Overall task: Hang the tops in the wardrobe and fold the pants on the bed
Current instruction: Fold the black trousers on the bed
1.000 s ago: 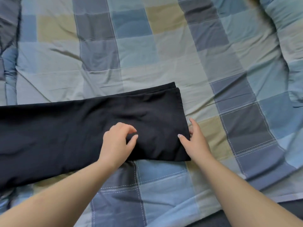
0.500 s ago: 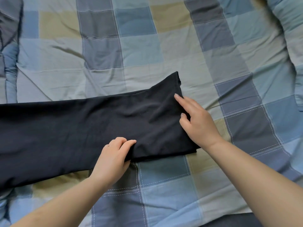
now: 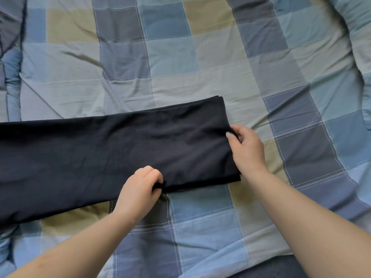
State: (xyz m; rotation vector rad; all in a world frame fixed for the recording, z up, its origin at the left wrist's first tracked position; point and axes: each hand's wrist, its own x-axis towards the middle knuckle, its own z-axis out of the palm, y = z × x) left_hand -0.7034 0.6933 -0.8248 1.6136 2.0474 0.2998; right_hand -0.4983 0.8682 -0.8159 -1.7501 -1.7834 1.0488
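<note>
Folding is under way: the pants (image 3: 112, 155) lie flat across the bed (image 3: 200, 57), legs stacked, hem to the right. The left hand (image 3: 138, 191) pinches the near edge; the right hand (image 3: 247, 149) pinches the hem. Folding lengthwise seems left; no tops or wardrobe show.

Black pants (image 3: 112, 155) on checked bed (image 3: 200, 63).

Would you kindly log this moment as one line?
left hand pinches pants near edge | right hand grips hem end | pants flat on bed | fold pending
</note>
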